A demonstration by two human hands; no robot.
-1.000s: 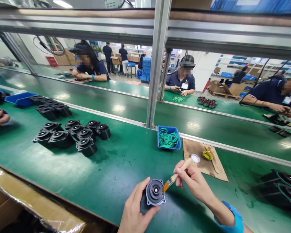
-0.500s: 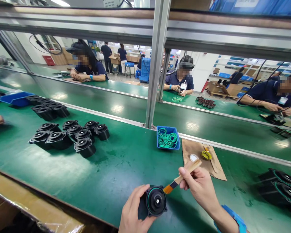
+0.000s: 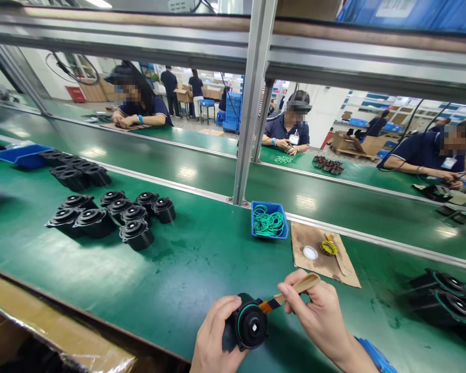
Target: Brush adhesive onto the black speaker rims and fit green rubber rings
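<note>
left hand [image 3: 212, 339] grips a black housing [image 3: 248, 325], right hand [image 3: 314, 316] pinches a brush [image 3: 291, 292] touching it; beyond, blue tray [image 3: 270, 220] of green rings; wrists cut off.

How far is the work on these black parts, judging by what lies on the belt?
Done, it seems: two black parts with green rings lie at the right. In hand: the left hand holds a ringed part while the right hand brushes its rim with a brush. Left: ringless parts wait at the left.
</note>
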